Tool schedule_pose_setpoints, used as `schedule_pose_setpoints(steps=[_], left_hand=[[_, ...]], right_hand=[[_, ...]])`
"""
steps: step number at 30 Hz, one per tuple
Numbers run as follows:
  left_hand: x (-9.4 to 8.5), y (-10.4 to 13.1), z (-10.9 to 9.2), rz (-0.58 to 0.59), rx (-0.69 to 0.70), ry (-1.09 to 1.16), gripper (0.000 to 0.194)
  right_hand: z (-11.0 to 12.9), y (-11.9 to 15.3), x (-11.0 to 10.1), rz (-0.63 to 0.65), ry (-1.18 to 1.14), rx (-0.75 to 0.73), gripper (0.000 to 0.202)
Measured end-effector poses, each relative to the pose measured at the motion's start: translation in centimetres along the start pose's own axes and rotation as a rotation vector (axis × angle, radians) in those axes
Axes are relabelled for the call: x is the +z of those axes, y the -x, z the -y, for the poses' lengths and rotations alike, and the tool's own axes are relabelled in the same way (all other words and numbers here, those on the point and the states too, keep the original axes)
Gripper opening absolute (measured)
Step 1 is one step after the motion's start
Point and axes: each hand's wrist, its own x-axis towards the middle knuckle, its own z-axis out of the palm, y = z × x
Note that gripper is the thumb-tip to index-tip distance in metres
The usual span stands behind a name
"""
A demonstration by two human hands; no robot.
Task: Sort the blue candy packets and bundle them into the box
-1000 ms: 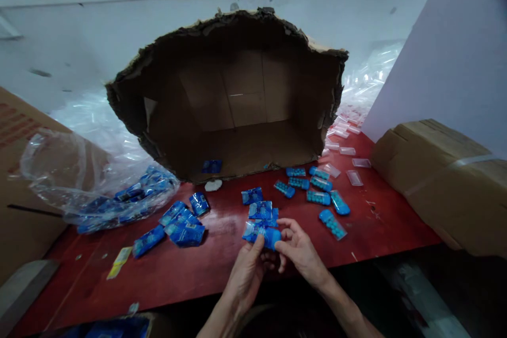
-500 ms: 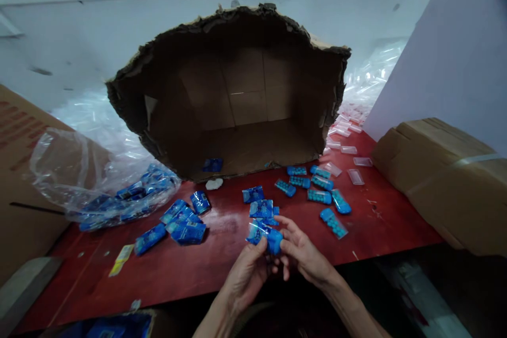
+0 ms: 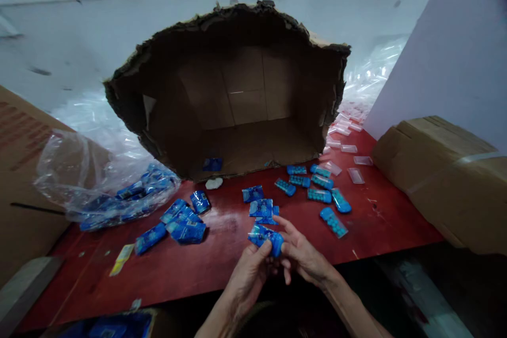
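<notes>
Between my two hands, at the front of the red table [image 3: 222,269], is a blue printed packet [image 3: 259,233] with a solid blue cap-like end. My left hand [image 3: 249,274] grips it from below with the thumb pressed on its face. The fingers of my right hand [image 3: 307,260] close on its right end, the index finger stretched along the top. Just beyond lie a few more flat blue packets [image 3: 261,208]. To the right are several clear cases of blue balls [image 3: 319,196] with blue caps.
A torn-edged cardboard box [image 3: 245,137] lies open toward me at the back. Left are a clear bag of blue packets [image 3: 95,206] and a loose pile of packets [image 3: 184,222]. Empty clear cases [image 3: 355,176] and a closed carton [image 3: 443,179] are on the right.
The packet has turned slightly in my hands, its capped end dipping lower. My left thumb has slid a little to the right over it. Things on the table have stayed put.
</notes>
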Motion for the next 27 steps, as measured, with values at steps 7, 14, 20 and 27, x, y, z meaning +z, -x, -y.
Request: schedule_pose_setpoints(steps=[7, 14, 20, 27], left_hand=[[-0.5, -0.1, -0.3, 0.108, -0.053, -0.012, 0.033], [0.0, -0.3, 0.7, -0.103, 0.06, 0.03, 0.032], [-0.5, 0.3, 0.4, -0.033, 0.029, 0.021, 0.031], [-1.3, -0.2, 0.7, -0.028, 0.083, -0.092, 0.025]], right_hand=[[0.3, -0.1, 0.1, 0.022, 0.114, 0.017, 0.057], [-1.4, -0.1, 0.8, -0.209, 0.328, -0.195, 0.046], [-1.4, -0.4, 0.1, -0.168, 0.257, -0.169, 0.049], [-0.6, -0.2, 0.7, -0.132, 0.326, -0.122, 0.037]])
